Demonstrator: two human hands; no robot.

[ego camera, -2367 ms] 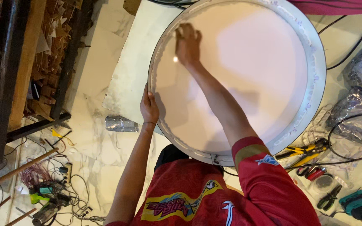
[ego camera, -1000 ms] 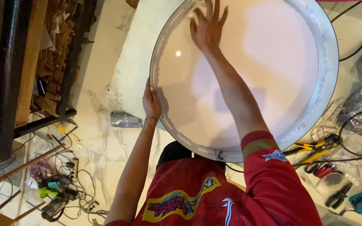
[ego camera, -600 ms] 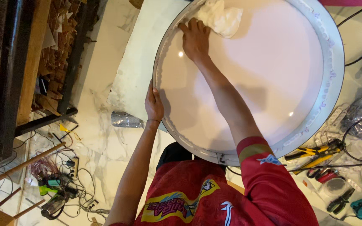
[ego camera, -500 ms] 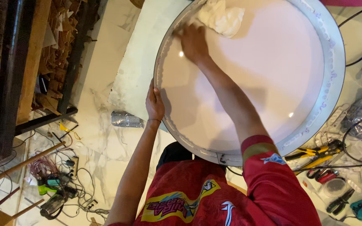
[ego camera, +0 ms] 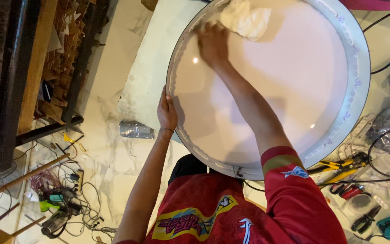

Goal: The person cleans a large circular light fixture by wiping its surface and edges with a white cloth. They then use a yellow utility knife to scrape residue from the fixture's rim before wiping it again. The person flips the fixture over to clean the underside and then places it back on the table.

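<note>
While left hand (ego camera: 167, 113) grips round panel (ego camera: 294, 90) rim, right hand (ego camera: 213, 43) lies flat inside, touching white cloth (ego camera: 245, 20).

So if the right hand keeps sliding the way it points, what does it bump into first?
Probably the crumpled white cloth, lying just past the right hand on the round white panel; its fingers look very close to it.

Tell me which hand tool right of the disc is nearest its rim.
The yellow-handled pliers, lying just outside the round white panel's rim; the red-handled cutters and dark pliers lie farther out.
</note>
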